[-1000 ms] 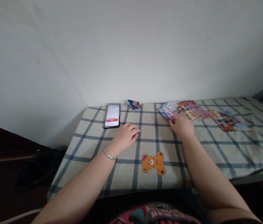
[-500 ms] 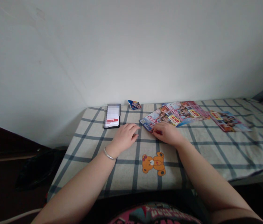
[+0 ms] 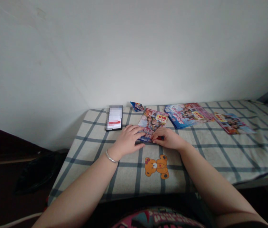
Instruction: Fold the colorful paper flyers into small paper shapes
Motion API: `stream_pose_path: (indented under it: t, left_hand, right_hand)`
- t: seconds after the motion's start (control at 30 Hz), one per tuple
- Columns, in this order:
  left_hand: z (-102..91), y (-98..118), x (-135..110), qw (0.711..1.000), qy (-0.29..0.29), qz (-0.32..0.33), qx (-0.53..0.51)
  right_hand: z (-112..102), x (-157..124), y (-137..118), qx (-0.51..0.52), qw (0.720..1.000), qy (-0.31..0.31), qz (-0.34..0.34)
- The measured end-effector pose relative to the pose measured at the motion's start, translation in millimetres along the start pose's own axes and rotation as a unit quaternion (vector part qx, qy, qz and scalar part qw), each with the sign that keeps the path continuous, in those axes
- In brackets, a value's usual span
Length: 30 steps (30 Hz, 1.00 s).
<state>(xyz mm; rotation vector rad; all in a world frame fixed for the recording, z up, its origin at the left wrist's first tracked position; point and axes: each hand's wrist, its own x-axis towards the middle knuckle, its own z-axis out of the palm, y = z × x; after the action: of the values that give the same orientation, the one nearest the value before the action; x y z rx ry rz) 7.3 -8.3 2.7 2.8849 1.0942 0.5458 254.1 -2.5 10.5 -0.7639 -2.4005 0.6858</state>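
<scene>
A colourful printed flyer (image 3: 153, 119) lies in front of me, its printed price near the far right corner. My right hand (image 3: 168, 138) pinches the flyer's near right corner with closed fingers. Something small, red and dark shows beneath those fingers, too hidden to name. From the left side, my left hand (image 3: 129, 139) rests its outstretched fingertips on the flyer's left edge, thumb apart. A silver bangle (image 3: 111, 157) circles my left wrist.
Behind the right hand lies a stack of similar flyers (image 3: 188, 114), with another flyer (image 3: 234, 123) farther right. A phone (image 3: 114, 118) and a folded paper piece (image 3: 137, 106) sit near the wall. A checked cloth (image 3: 95, 139) with a printed bear (image 3: 156, 167) covers the table.
My right hand has drawn one flyer off the stack to the left and turned it in front of me. My left fingers have come onto its edge.
</scene>
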Motion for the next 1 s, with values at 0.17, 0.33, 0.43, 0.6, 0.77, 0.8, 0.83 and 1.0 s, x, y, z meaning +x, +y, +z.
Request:
stream_pose_path:
  t: [0.17, 0.33, 0.43, 0.6, 0.77, 0.8, 0.83, 1.0]
  left_hand:
    - [5.0, -5, 0, 1.000, 0.000, 0.001, -0.002]
    - [7.2, -11, 0, 1.000, 0.012, 0.011, 0.004]
    - [6.1, -11, 0, 1.000, 0.018, 0.020, 0.006]
    - [3.0, -4, 2, 0.998, 0.028, 0.044, -0.019]
    - [1.0, 1, 2, 0.993, 0.017, 0.089, -0.080]
    - [0.2, 2, 2, 0.992, 0.013, 0.089, -0.087]
    - [-0.6, 2, 2, 0.992, 0.010, 0.088, -0.092]
    - [-4.1, 4, 2, 0.992, 0.004, 0.079, -0.103]
  right_hand:
    - [-4, -2, -1, -0.030, 0.999, 0.010, 0.016]
    - [-8, -5, 2, -0.053, 0.998, 0.014, 0.037]
    - [-9, -5, 3, -0.067, 0.997, 0.017, 0.032]
    - [-8, -5, 2, -0.077, 0.997, 0.014, 0.011]
    - [-7, -4, 0, -0.058, 0.998, -0.009, -0.013]
    - [-7, -4, 0, -0.052, 0.998, -0.012, -0.018]
    - [-6, -4, 0, -0.047, 0.999, -0.015, -0.022]
    - [-5, -3, 3, -0.047, 0.999, -0.008, -0.017]
